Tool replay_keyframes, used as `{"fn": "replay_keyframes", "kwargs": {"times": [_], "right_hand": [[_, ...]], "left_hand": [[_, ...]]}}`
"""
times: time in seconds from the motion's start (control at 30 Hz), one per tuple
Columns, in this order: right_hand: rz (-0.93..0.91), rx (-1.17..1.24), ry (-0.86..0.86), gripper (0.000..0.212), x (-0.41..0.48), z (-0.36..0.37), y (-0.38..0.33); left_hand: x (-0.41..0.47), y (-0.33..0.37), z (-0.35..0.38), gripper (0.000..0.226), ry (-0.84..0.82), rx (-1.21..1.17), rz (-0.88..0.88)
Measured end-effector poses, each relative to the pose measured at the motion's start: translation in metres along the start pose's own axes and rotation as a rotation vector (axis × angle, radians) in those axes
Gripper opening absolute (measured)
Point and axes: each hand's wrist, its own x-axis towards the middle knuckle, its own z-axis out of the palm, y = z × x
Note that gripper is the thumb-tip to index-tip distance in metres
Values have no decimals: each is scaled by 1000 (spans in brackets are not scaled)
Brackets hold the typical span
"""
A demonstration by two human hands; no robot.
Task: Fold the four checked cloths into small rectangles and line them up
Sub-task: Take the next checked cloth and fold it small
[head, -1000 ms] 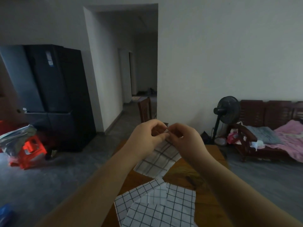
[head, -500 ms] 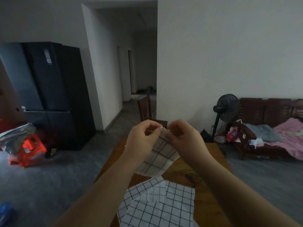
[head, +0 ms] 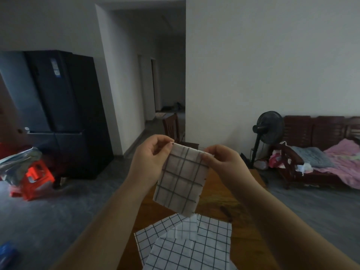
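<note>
A white cloth with dark checks hangs in the air above the wooden table, folded into a narrow rectangle. My left hand pinches its top left corner and my right hand pinches its top right corner. Below it, several unfolded checked cloths lie overlapping on the near part of the table.
A dark fridge stands at the left, with a red stool and bags on the floor. A wooden chair is behind the table. A standing fan and a wooden sofa with bedding are at the right.
My hands have moved apart and lifted a little, so the cloth now hangs flat and straight between them instead of bunched at my fingers.
</note>
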Motion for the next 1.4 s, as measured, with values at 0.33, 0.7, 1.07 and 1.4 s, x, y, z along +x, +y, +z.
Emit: {"fn": "replay_keyframes", "kwargs": {"times": [0.33, 0.7, 1.07, 1.4], "right_hand": [[-8, -5, 27, 5, -4, 2, -10], [-28, -81, 82, 9, -5, -4, -18], [-209, -479, -15, 11, -7, 12, -24], [-138, -364, 34, 16, -2, 15, -21]], "left_hand": [[-2, -2, 1, 11, -121, 32, -58], [-2, -4, 3, 9, -171, -26, -91], [-3, 4, 10, 4, -239, 212, -25], [-2, -3, 10, 17, -328, 259, -76]]}}
